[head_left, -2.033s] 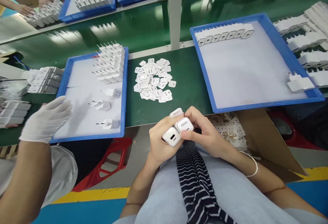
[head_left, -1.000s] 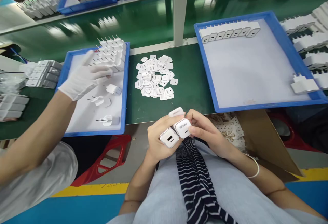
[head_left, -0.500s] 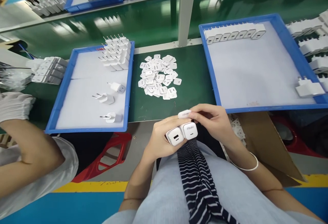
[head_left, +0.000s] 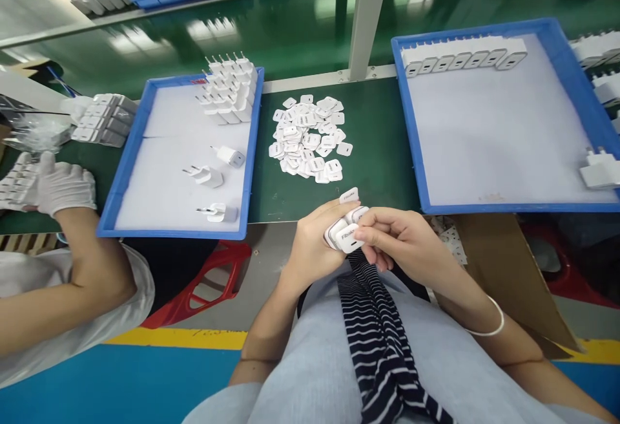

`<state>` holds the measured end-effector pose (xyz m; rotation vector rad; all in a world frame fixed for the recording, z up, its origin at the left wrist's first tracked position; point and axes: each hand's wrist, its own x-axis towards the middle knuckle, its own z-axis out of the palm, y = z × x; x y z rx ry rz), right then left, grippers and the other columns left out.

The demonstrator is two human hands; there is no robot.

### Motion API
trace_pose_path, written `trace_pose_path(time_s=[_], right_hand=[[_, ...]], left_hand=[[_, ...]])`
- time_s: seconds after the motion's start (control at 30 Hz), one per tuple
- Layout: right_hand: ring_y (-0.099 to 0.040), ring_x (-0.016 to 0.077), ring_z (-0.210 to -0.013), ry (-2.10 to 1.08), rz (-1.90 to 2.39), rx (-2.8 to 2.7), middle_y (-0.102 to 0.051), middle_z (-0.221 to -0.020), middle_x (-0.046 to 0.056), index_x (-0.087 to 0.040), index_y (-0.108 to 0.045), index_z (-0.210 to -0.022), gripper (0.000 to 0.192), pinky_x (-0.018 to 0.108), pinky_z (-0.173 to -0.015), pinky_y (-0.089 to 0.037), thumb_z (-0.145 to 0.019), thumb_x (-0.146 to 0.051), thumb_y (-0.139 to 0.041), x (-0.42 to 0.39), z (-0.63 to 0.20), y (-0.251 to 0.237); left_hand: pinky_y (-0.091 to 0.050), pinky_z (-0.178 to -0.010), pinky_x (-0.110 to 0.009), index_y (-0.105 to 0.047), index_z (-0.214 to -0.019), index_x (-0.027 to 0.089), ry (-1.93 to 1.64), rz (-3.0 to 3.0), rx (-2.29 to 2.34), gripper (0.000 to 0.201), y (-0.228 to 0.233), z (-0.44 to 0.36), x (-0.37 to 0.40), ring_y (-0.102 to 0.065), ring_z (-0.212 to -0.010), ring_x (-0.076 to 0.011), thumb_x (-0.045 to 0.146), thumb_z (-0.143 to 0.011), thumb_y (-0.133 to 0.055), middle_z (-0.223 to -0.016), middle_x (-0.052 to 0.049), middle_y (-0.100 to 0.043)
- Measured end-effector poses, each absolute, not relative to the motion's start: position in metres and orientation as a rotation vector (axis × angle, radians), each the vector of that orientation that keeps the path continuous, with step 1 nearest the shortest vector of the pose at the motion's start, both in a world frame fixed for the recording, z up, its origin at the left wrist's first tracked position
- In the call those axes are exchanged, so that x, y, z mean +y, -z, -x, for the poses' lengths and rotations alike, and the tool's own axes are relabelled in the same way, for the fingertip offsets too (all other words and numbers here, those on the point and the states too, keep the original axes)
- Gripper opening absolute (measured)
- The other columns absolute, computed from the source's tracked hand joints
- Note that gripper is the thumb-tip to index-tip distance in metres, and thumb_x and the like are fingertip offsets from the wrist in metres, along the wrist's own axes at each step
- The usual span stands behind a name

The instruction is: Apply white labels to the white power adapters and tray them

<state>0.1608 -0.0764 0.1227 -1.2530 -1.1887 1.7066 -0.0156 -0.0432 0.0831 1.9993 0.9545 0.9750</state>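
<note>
My left hand [head_left: 310,238] is closed around two white plug chargers [head_left: 357,214], faces up. A small white face plate [head_left: 349,195] with grey lettering sticks up at the top of that hand's fingers. Between thumb and fingertips, my right hand [head_left: 407,240] pinches another lettered face plate [head_left: 347,240], which lies over the face of the nearer charger. Whether that plate is seated flat cannot be seen. Beyond my hands, a loose heap of white face plates [head_left: 310,143] lies on the green bench [head_left: 378,146].
To the left, a blue-rimmed tray [head_left: 179,233] holds standing chargers and several lying ones. Another blue-rimmed tray [head_left: 484,207] on the right has a row of chargers [head_left: 465,55] along its back. A metal post [head_left: 365,23] rises behind the heap. A co-worker's gloved hand [head_left: 65,185] is at far left.
My right hand has brought a face plate down from above the chargers onto the nearer one. Another plate now stands at my left fingers. The camera view has shifted slightly.
</note>
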Motion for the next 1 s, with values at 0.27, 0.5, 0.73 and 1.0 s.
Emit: trace_pose_path(time_s=[0.27, 0.5, 0.73, 1.0], right_hand=[[-0.05, 0.0068, -0.042, -1.682, 1.282, -1.147, -0.06, -0.054, -0.004, -0.018, -0.057, -0.066, 0.032, 0.02, -0.042, -0.038, -0.093, -0.033, -0.065, -0.0719, -0.155, -0.1228], [-0.05, 0.0077, -0.042, -1.713, 1.269, -1.123, -0.059, -0.053, -0.003, -0.019, -0.057, -0.066, 0.036, 0.021, -0.043, -0.038, -0.091, -0.042, -0.068, -0.07, -0.1548, -0.1218], [-0.05, 0.0082, -0.044, -1.538, 1.403, -1.332, -0.059, -0.053, -0.004, -0.02, -0.056, -0.065, 0.034, 0.023, -0.046, -0.038, -0.095, -0.034, -0.063, -0.0738, -0.1547, -0.1222], [-0.051, 0.0107, -0.047, -1.292, 1.528, -1.501, -0.059, -0.055, -0.004, -0.021, -0.053, -0.066, 0.032, 0.027, -0.049, -0.037, -0.097, -0.03, -0.059, -0.0771, -0.1494, -0.1208]], left_hand=[[-0.06, -0.094, -0.034, -0.068, -0.117, 0.017, -0.979, -2.073, 0.987, 0.03, -0.0841, 0.0173, -0.0448, -0.072, -0.111, -0.022, 0.015, -0.087, -0.066, -0.119, -0.01, -0.075], [-0.061, -0.093, -0.033, -0.068, -0.118, 0.017, -0.977, -2.102, 1.012, 0.029, -0.0836, 0.0159, -0.0458, -0.072, -0.11, -0.0217, 0.016, -0.089, -0.064, -0.119, -0.01, -0.075], [-0.06, -0.092, -0.033, -0.068, -0.118, 0.017, -0.941, -2.086, 1.005, 0.03, -0.0808, 0.0164, -0.0465, -0.072, -0.11, -0.0214, 0.015, -0.089, -0.063, -0.119, -0.01, -0.075], [-0.06, -0.086, -0.031, -0.071, -0.113, 0.02, -0.933, -2.019, 1.032, 0.026, -0.0818, 0.0143, -0.0461, -0.073, -0.101, -0.0205, 0.017, -0.087, -0.067, -0.11, -0.008, -0.077]])
